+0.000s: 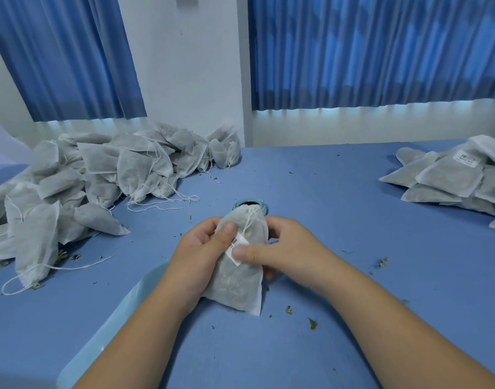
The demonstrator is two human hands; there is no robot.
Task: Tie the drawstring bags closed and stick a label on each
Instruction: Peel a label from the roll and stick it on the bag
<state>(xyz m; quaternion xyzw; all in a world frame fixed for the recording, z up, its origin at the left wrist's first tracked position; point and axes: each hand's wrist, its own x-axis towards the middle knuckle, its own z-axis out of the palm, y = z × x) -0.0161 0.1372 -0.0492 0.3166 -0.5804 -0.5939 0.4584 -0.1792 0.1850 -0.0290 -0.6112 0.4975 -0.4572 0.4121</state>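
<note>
A white mesh drawstring bag [238, 287] filled with dried herbs is held upright above the blue table, its tied neck pointing away from me. My left hand [198, 254] grips the bag's left side, thumb on its front. My right hand [280, 251] holds the right side, and its thumb presses a small white printed label [236, 244] onto the bag's front. The drawstring hangs down over the upper part of the bag.
A big heap of unlabelled bags [94, 175] with loose strings lies at the left. A pile of labelled bags [459, 178] lies at the right. A roll of labels [252, 204] peeks out behind the held bag, and its light-blue backing strip [122, 310] trails toward me. Herb crumbs dot the table [353, 220].
</note>
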